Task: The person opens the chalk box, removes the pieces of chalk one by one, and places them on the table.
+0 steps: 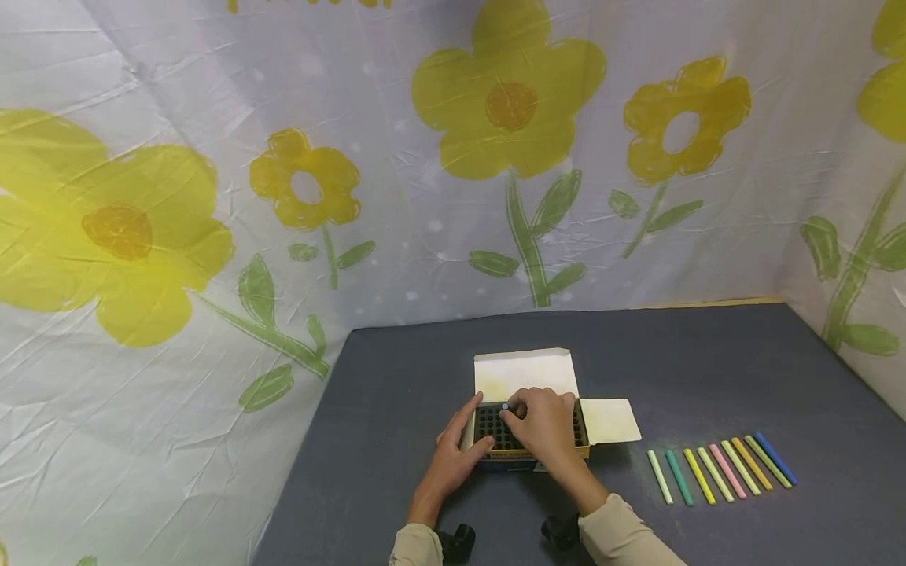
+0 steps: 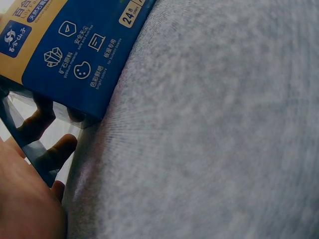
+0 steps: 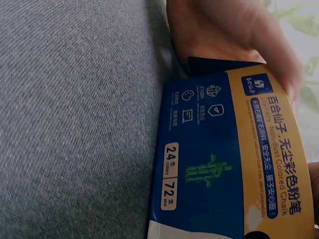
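Observation:
The chalk box [image 1: 499,454] lies with its lid raised, showing a dark tray of round holes. My left hand [image 1: 453,464] grips the box's left side, thumb at the front corner. Over the tray, my right hand [image 1: 548,424] pinches a blue chalk [image 1: 506,406] between thumb and fingers; its lower end is hidden. In the left wrist view the left hand [image 2: 30,184] is beside the blue and yellow box [image 2: 75,55]. The right wrist view has the right hand [image 3: 234,30] above the box's printed front [image 3: 209,159].
A row of several chalk sticks [image 1: 722,472] in green, yellow, pink, orange and blue lies on the dark table [image 1: 396,377] to the right. A side flap [image 1: 610,420] sticks out right of the box. Behind hangs a flowered cloth [image 1: 425,236].

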`<state>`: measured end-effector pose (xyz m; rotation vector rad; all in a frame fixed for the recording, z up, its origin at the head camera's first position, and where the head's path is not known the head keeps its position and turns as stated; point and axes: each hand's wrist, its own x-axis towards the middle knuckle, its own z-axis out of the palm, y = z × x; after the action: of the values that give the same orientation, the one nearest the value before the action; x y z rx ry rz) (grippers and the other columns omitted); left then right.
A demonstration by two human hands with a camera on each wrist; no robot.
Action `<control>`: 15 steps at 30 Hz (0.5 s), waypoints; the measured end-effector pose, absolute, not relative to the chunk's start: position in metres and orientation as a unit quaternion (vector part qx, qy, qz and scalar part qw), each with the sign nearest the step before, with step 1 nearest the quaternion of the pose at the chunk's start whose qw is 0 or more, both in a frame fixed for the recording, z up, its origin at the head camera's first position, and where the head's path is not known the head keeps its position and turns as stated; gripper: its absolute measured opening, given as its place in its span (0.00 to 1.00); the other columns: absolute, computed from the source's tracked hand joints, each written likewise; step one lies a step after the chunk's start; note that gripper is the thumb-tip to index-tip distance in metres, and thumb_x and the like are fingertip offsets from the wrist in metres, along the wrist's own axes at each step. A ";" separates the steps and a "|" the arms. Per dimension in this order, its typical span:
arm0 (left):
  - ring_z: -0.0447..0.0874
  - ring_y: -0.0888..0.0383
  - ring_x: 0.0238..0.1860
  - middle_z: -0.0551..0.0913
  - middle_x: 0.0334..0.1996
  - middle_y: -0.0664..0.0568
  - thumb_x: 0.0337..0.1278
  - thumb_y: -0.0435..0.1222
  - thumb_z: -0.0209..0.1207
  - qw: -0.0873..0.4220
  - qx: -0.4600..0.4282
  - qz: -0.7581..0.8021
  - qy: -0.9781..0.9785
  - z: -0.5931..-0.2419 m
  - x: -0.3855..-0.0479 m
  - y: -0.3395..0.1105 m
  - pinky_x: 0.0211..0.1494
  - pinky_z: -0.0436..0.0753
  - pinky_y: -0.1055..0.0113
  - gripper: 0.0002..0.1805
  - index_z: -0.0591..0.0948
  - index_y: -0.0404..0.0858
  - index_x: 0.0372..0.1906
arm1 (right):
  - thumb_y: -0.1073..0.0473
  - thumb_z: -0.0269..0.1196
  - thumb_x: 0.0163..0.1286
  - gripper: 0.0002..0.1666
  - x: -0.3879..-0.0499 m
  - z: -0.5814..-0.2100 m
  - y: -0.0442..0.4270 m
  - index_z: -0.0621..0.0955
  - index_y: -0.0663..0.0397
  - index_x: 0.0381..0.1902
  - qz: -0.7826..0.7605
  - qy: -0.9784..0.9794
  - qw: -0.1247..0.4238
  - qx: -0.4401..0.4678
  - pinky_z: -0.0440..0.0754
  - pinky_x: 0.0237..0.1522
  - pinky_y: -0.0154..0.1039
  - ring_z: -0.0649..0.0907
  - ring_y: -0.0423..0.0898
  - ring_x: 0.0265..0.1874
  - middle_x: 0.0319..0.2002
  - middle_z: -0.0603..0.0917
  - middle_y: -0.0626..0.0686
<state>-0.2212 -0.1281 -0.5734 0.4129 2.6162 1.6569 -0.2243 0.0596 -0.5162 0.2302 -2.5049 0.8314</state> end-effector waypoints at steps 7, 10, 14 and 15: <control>0.62 0.45 0.77 0.63 0.78 0.59 0.66 0.50 0.62 0.011 0.132 0.532 0.837 -0.573 -0.221 -0.128 0.69 0.68 0.35 0.37 0.62 0.69 0.77 | 0.55 0.79 0.54 0.08 -0.225 -0.517 0.058 0.90 0.49 0.29 0.315 -0.917 0.234 0.074 0.64 0.41 0.52 0.78 0.45 0.25 0.22 0.86 0.47; 0.62 0.43 0.77 0.64 0.78 0.58 0.66 0.50 0.63 0.010 0.132 0.531 0.837 -0.572 -0.221 -0.128 0.68 0.67 0.34 0.37 0.62 0.68 0.77 | 0.55 0.79 0.55 0.08 -0.224 -0.516 0.059 0.90 0.49 0.29 0.320 -0.915 0.235 0.074 0.64 0.40 0.51 0.78 0.44 0.24 0.22 0.86 0.47; 0.61 0.43 0.78 0.64 0.78 0.58 0.66 0.48 0.63 0.010 0.131 0.538 0.832 -0.572 -0.220 -0.128 0.69 0.66 0.33 0.37 0.63 0.68 0.76 | 0.56 0.78 0.55 0.07 -0.224 -0.514 0.059 0.90 0.48 0.31 0.332 -0.912 0.231 0.072 0.63 0.39 0.50 0.78 0.43 0.24 0.22 0.87 0.46; 0.61 0.43 0.78 0.64 0.78 0.59 0.66 0.48 0.63 0.010 0.130 0.541 0.831 -0.571 -0.220 -0.128 0.69 0.66 0.34 0.37 0.63 0.68 0.76 | 0.56 0.78 0.56 0.07 -0.224 -0.513 0.059 0.90 0.48 0.31 0.336 -0.911 0.229 0.072 0.63 0.39 0.49 0.78 0.42 0.23 0.23 0.87 0.46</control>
<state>-0.2198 -0.1281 -0.5714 0.4060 2.5938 1.6880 -0.2236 0.0592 -0.5128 0.1971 -2.5071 0.9245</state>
